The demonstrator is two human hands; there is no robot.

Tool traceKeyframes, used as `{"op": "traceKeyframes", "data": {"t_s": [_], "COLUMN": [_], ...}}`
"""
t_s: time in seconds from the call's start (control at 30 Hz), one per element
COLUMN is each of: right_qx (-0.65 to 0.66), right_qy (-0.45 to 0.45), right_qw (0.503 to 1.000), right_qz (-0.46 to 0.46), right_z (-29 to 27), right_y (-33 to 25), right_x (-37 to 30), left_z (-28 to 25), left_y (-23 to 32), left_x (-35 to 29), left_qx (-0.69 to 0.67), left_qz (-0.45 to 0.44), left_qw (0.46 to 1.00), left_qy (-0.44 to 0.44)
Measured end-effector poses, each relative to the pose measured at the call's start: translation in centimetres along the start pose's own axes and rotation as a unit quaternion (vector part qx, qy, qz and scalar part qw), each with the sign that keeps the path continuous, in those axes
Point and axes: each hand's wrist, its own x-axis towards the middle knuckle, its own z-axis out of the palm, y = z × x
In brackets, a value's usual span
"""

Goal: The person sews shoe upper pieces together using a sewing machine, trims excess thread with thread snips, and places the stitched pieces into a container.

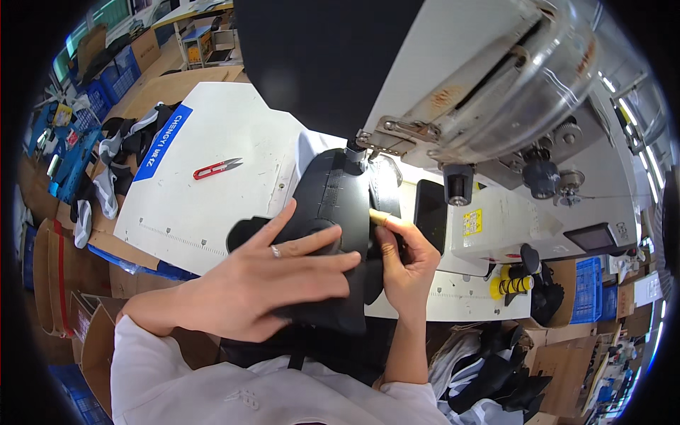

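Note:
A black leather-like piece point(329, 202) with a stitched seam lies under the needle area point(356, 157) of a sewing machine point(489, 106). My left hand point(283, 280) rests on its near part, fingers spread flat, with a ring on one finger. To the right, my right hand point(407, 258) pinches the piece's right edge between thumb and forefinger; the other fingers are curled and partly hidden. White material point(308, 147) shows behind the black piece at the far side.
Red-handled thread snips point(218, 168) lie on the white table point(234, 127), left of the work. A dark phone point(430, 205) sits right of my right hand. Farther right stands a yellow spool point(511, 285). Black and white pieces point(489, 375) fill a box at lower right; similar pieces point(106, 170) hang at left.

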Motion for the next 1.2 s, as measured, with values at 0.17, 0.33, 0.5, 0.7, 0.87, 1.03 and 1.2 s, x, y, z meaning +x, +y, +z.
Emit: {"op": "traceKeyframes", "data": {"t_s": [0.17, 0.33, 0.5, 0.7, 0.87, 1.03, 1.2], "right_qx": [-0.121, -0.103, -0.106, -0.239, -0.200, -0.190, -0.187], "right_qy": [-0.025, -0.045, -0.021, -0.053, -0.058, -0.057, -0.055], "right_qw": [0.990, 0.992, 0.991, 0.968, 0.976, 0.977, 0.979], "right_qz": [-0.066, -0.053, -0.076, -0.059, -0.061, -0.074, -0.058], "right_z": [-0.2, -0.4, -0.2, -0.6, -1.0, -1.1, -1.0], "right_y": [-1.2, -1.3, -1.5, -3.1, -2.9, -2.2, -2.0], "right_x": [0.2, 0.4, 1.1, 0.5, 1.4, 1.7, 2.1], "left_z": [-0.4, 0.6, 1.3, 2.9, 3.5, 3.9, 3.9], "left_y": [2.1, 3.0, 1.0, 1.0, 1.5, 1.3, 0.6], "left_x": [0.1, 1.5, 0.9, 1.5, 2.0, 1.9, 1.9], "left_qx": [-0.190, -0.091, -0.188, -0.132, -0.061, -0.073, -0.088], "left_qz": [-0.098, -0.074, -0.012, 0.020, 0.024, 0.037, 0.034], "left_qw": [0.968, 0.981, 0.948, 0.901, 0.920, 0.922, 0.919], "left_qy": [0.134, 0.153, 0.257, 0.412, 0.386, 0.378, 0.382]}}
